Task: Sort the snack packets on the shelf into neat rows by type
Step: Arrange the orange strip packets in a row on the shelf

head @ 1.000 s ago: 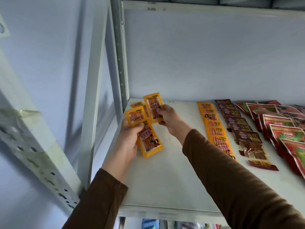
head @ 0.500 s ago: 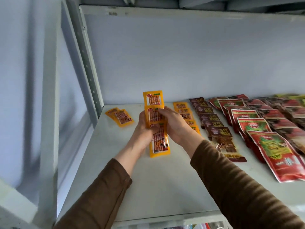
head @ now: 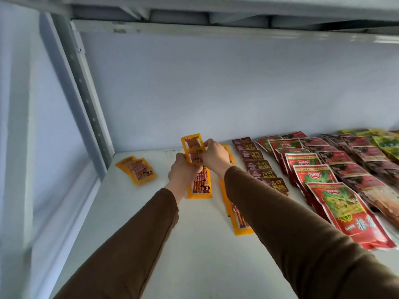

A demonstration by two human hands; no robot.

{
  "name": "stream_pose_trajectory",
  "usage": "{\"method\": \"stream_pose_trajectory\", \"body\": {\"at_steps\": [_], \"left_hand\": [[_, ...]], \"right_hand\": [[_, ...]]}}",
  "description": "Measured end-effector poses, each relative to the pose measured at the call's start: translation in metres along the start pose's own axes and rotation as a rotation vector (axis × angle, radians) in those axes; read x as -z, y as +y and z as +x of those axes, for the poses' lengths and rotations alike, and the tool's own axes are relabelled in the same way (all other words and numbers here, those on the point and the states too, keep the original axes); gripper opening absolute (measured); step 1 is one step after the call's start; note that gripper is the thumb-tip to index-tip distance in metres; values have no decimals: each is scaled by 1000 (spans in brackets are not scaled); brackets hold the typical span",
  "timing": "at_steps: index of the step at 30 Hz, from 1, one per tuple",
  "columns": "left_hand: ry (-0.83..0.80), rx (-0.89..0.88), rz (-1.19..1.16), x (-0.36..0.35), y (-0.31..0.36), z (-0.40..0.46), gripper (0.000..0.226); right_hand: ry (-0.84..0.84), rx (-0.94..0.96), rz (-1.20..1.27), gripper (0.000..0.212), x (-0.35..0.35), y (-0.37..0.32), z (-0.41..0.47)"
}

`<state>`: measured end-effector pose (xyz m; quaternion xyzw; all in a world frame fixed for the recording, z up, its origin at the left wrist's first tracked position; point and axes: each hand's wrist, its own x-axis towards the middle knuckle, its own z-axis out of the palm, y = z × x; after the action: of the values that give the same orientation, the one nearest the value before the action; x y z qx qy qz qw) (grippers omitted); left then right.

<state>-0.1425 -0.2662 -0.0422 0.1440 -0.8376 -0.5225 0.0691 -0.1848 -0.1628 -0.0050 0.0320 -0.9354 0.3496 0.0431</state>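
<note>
Both hands hold a small stack of yellow sausage packets [head: 193, 150] above the white shelf [head: 190, 244]. My left hand [head: 182, 172] grips the stack from below and left. My right hand [head: 214, 156] pinches its upper right edge. The lowest packet of the stack [head: 200, 186] hangs down toward the shelf. To the right, partly hidden by my right sleeve, runs a row of yellow packets [head: 239, 223]. Two more yellow packets [head: 138, 169] lie apart at the back left.
Right of the yellow row lie rows of dark brown packets [head: 262, 169], red packets [head: 319, 180], darker red packets [head: 367, 169] and green ones [head: 386, 143] at the far right. A grey shelf post [head: 86, 98] stands at the left; another shelf is overhead.
The view has swung right and both hands have carried the yellow stack from the left corner toward the yellow row. Two yellow packets stayed behind at the back left.
</note>
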Motion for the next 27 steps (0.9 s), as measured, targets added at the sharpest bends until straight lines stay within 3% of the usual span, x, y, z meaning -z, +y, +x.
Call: {"method": "stream_pose_trajectory", "body": {"at_steps": [7,11,16,22,27], "left_hand": [[112,-47,293,-17,-9,28,38],[200,-110,537,-18,-19,30,59],[214,-156,614,-22,-15,25,52],[171,-129,555,-14,-10,21,54],[242,-182,288,26,-18,8,36]], "right_hand": [[-15,18,-192,30,-2,2,20],[-34,57,-313,26,-4,3,22],[-38,77,-392,25,-2,1,21],[-26,92,-406,29,4,-4,17],[33,174,-155,38,15,-16,12]]}}
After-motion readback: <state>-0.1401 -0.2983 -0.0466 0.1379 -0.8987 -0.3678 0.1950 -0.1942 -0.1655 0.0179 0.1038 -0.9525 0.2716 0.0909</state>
